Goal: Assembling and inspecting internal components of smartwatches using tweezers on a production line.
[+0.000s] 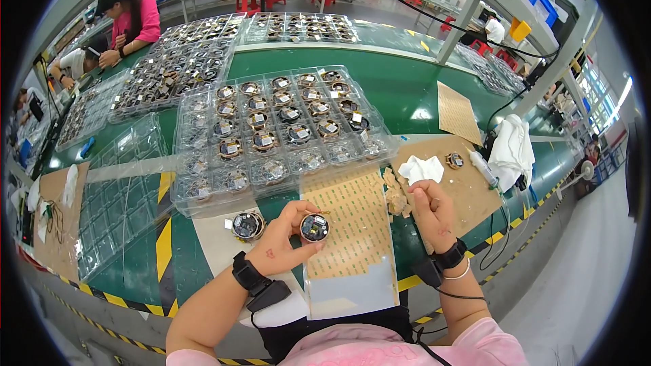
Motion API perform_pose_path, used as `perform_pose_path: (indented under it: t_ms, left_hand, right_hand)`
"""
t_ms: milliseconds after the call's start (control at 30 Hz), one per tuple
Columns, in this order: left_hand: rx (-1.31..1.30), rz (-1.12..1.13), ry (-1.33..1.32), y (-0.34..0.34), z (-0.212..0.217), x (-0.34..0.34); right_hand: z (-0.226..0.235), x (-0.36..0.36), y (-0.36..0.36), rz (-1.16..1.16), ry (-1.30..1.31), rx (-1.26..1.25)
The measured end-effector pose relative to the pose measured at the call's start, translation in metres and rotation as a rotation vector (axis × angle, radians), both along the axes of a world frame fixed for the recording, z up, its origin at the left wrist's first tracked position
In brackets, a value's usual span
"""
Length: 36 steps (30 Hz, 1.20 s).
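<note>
Nearest us, along the lower edge of the frame, is a pink shirt (373,346). At the centre, the left hand (279,242) holds 1 round module (314,228) by its rim, its grip closed with fingers above and thumb below, over the tan sheet (347,227). Right of centre, the right hand (434,215) has its grip drawn narrow; we cannot tell whether it pinches anything small.

We judge the module light and stiff, its dark, smooth face perhaps slippery and its small parts fragile. We would hold it by opposite sides of the copper-coloured rim, keeping fingertips off the face. Another module (247,226) lies just left of the left hand, and more sit in the clear tray (180,198) on the green table (400,85).
</note>
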<state>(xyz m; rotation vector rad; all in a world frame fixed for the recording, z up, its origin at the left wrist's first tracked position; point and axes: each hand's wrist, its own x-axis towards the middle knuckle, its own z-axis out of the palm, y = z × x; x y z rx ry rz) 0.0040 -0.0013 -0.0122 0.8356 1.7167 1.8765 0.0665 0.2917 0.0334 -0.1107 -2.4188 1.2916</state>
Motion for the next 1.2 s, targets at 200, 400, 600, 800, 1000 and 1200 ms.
perform_pose_path:
  t_ms: [200,400,600,800,1000,1200]
  left_hand:
    - [-0.028,0.079,-0.009,-0.001,0.009,-0.002]
    - [-0.138,0.128,0.089,0.000,0.012,-0.001]
    - [-0.169,0.133,0.108,-0.002,0.006,0.000]
    - [-0.186,0.067,0.122,0.000,0.012,-0.001]
    - [-0.217,-0.021,0.031,-0.001,0.013,-0.005]
    - [-0.092,0.039,0.253,0.003,-0.002,-0.009]
  right_hand:
    - [0.011,-0.008,-0.029,0.267,-0.112,-0.209]
    - [0.003,-0.013,-0.049,0.422,0.042,-0.283]
    - [0.008,-0.026,-0.053,0.653,-0.135,-0.744]
    - [0.004,-0.031,-0.058,0.729,-0.298,-0.690]
    - [-0.010,-0.034,-0.058,0.811,-0.275,-0.485]
    - [-0.012,-0.028,-0.077,0.692,-0.336,-0.698]
